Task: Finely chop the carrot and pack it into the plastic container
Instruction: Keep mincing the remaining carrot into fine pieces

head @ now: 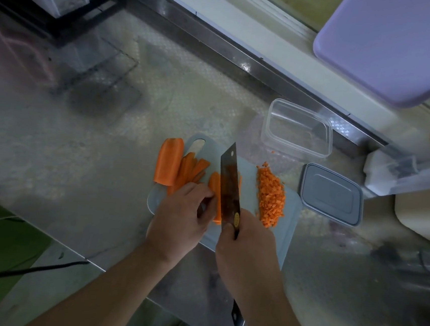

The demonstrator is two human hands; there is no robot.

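Chopping: right hand [249, 241] grips the steel cleaver [230, 185], blade against an orange carrot strip [215, 186]
Left grip: left hand [181, 212], fingers curled, holding that strip down on the pale plastic cutting board [289, 209]
Diced carrot pile [271, 194]: right of the blade
Clear rectangular plastic container [298, 130]: on the steel desk [78, 149], beyond the board
Grey lid [333, 194]: beside the board

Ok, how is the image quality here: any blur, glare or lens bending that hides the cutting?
Head view: centre sharp, the cleaver, diced carrot and both hands, left and right, read clearly; edges smeared and dim, especially the right and lower right; wide-angle bending curves the counter rim; soft sheen on the steel counter, no harsh glare; the clear container stays legible.
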